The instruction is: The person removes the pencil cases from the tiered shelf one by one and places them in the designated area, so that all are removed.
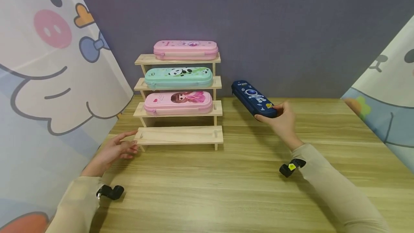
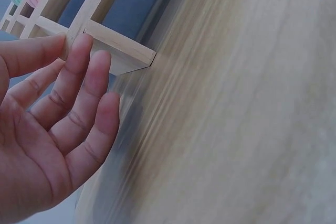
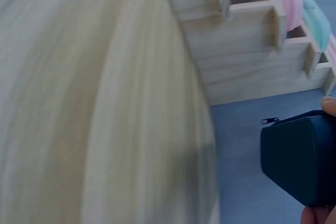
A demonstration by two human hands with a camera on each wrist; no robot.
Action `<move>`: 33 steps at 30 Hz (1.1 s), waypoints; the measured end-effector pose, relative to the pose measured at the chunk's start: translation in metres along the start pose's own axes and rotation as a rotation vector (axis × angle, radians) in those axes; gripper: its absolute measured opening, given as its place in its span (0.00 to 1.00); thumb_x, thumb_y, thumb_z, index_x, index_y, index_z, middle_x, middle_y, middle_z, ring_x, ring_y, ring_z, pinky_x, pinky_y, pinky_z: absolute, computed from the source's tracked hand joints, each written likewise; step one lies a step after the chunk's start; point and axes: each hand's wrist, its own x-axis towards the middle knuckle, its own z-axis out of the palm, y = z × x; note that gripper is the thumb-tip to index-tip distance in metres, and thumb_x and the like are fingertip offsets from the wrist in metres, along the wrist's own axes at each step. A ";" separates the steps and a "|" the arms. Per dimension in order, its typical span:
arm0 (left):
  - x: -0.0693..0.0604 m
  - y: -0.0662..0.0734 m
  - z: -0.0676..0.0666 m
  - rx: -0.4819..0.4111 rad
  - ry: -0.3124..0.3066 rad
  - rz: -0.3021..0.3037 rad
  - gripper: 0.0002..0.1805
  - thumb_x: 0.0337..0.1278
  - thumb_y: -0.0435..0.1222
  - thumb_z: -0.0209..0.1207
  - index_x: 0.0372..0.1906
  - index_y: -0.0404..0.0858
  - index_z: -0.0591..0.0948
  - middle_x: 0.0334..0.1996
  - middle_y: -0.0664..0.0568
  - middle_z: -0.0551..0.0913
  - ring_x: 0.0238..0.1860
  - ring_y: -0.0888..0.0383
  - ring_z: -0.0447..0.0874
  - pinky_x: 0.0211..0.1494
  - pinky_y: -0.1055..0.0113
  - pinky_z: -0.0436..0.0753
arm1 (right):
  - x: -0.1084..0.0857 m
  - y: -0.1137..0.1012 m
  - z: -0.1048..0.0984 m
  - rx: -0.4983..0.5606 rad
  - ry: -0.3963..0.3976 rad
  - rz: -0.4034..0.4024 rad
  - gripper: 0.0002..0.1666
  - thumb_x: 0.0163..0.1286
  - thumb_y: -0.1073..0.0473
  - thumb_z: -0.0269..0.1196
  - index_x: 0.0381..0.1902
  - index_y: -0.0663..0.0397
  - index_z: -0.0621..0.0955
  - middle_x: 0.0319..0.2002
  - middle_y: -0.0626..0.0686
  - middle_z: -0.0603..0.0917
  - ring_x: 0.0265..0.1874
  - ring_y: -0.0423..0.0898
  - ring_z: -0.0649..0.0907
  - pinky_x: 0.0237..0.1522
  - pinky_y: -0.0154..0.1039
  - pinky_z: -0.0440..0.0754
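At lower left, lightly pinched with the bare left hand [image 1: 119, 149] the end of the lowest step of a pale, four-tier wooden rack [image 1: 179, 135]. Right of the frame's centre, gripped between thumb and fingers of the bare right hand [image 1: 284, 120] the near end of an oblong, navy-blue, moulded pencil case [image 1: 251, 98], slanted toward upper left. Looked light, stiff-shelled, slightly slippery, hardly fragile. Seemed best taken across both long sides near mid-length, clear of the zip pull [image 3: 270, 121].
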 end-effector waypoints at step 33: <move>-0.001 -0.001 -0.001 0.040 0.001 0.005 0.25 0.75 0.35 0.53 0.72 0.49 0.68 0.36 0.56 0.85 0.37 0.61 0.85 0.39 0.66 0.84 | -0.031 0.015 0.050 0.026 -0.038 0.387 0.51 0.49 0.62 0.80 0.66 0.65 0.64 0.58 0.69 0.64 0.52 0.57 0.68 0.48 0.41 0.68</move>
